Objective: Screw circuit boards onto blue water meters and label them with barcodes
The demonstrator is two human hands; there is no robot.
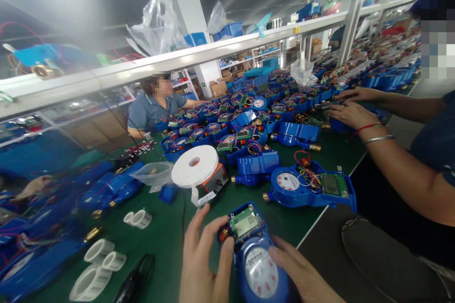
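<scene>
A blue water meter with a round dial is in front of me at the bottom of the view. Its opened box shows a green circuit board with a lit display. My right hand grips the meter's right side, thumb beside the dial. At the box's left edge is my left hand, fingers spread, with index finger and thumb touching or very close to the casing. Just beyond its fingertips, a white tape roll has its loose end hanging down.
Another opened meter lies to the right, with many more behind. Label rolls and a black cable-like tool lie left. A co-worker's hands work at right; another person sits across. A shelf rail crosses above.
</scene>
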